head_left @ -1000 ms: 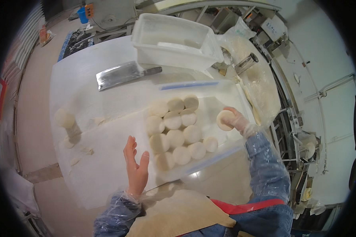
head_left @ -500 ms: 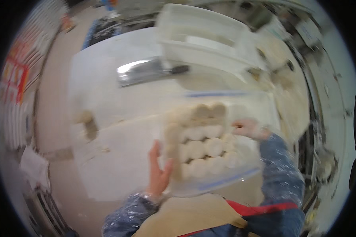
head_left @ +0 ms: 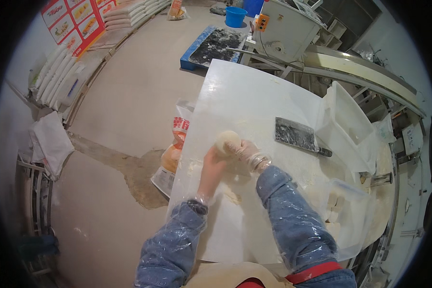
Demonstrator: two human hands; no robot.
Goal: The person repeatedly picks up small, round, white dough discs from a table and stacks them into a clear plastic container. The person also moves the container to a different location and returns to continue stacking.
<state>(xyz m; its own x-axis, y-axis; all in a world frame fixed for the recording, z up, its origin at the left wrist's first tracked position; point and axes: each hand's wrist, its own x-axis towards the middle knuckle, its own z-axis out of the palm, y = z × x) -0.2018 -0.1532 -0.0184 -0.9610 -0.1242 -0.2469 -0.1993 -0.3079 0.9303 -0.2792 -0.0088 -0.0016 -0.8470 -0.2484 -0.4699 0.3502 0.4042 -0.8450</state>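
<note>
Near the left edge of the white table [head_left: 225, 223], both my hands are closed round a pale round dough ball [head_left: 227, 139]. My left hand [head_left: 214, 165] holds it from the near left side, with its fingertips partly hidden. My right hand [head_left: 246, 152], in a clear thin glove, presses its fingers on the ball's right side. Crumbs of dough lie on the tabletop by my wrists. Right of my right forearm stands a clear plastic tray [head_left: 353, 188] holding several pale dough pieces [head_left: 333, 213], partly hidden by my sleeve.
A broad cleaver [head_left: 294, 133] with a dark handle lies to the right, beside a large white bin [head_left: 343, 126]. A printed plastic bag [head_left: 170, 158] sits against the table's left edge. Beyond the far edge are a blue pallet [head_left: 211, 48] and a machine [head_left: 285, 29].
The view has swung left. My hands have left the tray of dough pieces and moved to the table's left side, where both now hold the dough ball.
</note>
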